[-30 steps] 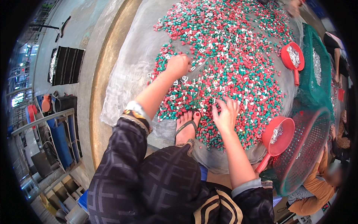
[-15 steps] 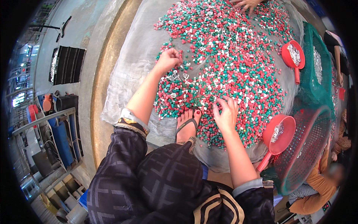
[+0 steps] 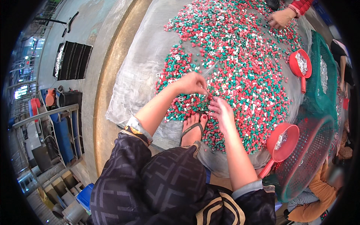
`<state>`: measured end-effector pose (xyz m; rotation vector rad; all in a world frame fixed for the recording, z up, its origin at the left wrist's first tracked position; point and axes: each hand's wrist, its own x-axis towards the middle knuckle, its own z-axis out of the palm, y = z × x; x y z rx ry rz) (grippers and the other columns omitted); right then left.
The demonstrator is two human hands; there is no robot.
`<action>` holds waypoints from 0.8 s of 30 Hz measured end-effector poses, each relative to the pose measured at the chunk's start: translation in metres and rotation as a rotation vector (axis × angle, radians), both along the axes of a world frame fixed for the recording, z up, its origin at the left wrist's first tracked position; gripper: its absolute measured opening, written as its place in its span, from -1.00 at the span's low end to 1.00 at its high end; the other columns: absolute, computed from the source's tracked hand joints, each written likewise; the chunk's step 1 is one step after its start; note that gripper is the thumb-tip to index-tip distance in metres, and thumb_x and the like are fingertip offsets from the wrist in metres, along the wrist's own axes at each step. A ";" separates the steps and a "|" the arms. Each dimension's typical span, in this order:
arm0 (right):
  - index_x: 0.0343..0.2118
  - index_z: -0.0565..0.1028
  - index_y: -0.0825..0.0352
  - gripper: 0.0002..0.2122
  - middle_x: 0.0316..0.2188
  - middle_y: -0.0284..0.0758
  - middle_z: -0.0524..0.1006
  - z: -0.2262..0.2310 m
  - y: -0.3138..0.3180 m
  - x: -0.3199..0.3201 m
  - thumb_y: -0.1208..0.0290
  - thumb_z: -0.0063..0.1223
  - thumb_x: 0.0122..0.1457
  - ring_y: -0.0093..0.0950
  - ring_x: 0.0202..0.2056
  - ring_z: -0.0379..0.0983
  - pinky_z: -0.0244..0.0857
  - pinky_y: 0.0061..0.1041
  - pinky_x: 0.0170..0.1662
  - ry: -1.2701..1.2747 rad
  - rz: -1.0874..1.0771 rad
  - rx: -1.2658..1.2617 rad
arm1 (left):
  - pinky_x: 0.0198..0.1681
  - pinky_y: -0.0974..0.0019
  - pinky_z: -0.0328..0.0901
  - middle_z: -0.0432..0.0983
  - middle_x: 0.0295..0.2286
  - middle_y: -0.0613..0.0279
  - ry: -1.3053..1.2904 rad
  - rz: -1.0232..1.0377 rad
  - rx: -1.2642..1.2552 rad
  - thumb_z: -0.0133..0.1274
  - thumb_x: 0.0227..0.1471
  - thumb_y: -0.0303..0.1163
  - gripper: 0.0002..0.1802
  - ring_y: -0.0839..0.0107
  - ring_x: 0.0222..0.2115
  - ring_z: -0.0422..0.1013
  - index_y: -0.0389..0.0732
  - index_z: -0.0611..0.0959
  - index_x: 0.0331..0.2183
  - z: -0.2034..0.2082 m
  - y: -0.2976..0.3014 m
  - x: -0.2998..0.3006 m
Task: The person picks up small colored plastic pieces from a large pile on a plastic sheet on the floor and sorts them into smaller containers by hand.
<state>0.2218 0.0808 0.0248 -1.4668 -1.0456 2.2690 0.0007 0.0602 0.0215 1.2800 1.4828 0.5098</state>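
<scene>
A spread heap of small red, green and white pebble-like pieces point(image 3: 243, 86) lies on a pale translucent sheet point(image 3: 138, 82), with flat white buckle-shaped pieces scattered among them. My left hand point(image 3: 193, 83) is over the heap, thumb and fingers pinched together; whatever they hold is too small to make out. Close to its fingertips, just right of my sandalled foot point(image 3: 193, 127), my right hand point(image 3: 224, 114) has its fingers bent inward. Anything between those fingers is hidden.
Two red handled strainers point(image 3: 283, 142) point(image 3: 300, 63) hold white pieces at the right. Beside them stand a green basket point(image 3: 318, 84) and a tilted red-and-green perforated basket point(image 3: 307, 161). A co-worker's hand point(image 3: 281, 18) reaches into the far heap; another person sits at lower right.
My left hand has moved right and nearer, toward my right hand, which has shifted slightly left. The co-worker's hand has moved right. The whole view has shifted slightly.
</scene>
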 end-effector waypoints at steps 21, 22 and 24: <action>-0.40 0.47 0.36 -0.66 -0.58 -0.37 0.47 -0.023 0.019 -0.002 0.13 -0.12 0.15 -0.56 -0.57 0.35 0.18 -0.60 -0.53 0.102 -0.230 -0.342 | -0.28 0.24 0.35 0.57 -0.46 0.20 0.758 0.487 0.176 0.19 -0.24 -0.22 -0.80 0.26 -0.38 0.49 -0.01 0.70 -0.45 -0.021 0.100 -0.003; -0.43 0.47 0.35 -0.68 -0.61 -0.38 0.46 -0.021 0.016 0.000 0.14 -0.10 0.14 -0.57 -0.58 0.34 0.17 -0.60 -0.54 0.098 -0.236 -0.355 | -0.27 0.19 0.37 0.55 -0.33 0.20 0.808 0.423 0.111 0.19 -0.25 -0.19 -0.69 0.27 -0.36 0.49 0.03 0.67 -0.33 -0.029 0.104 -0.006; -0.47 0.47 0.33 -0.72 -0.63 -0.39 0.45 -0.014 0.007 0.003 0.18 -0.08 0.14 -0.57 -0.62 0.32 0.15 -0.61 -0.56 0.081 -0.261 -0.348 | -0.27 0.19 0.36 0.56 -0.39 0.22 0.798 0.437 0.073 0.18 -0.24 -0.20 -0.72 0.26 -0.35 0.49 0.10 0.67 -0.33 -0.036 0.105 -0.011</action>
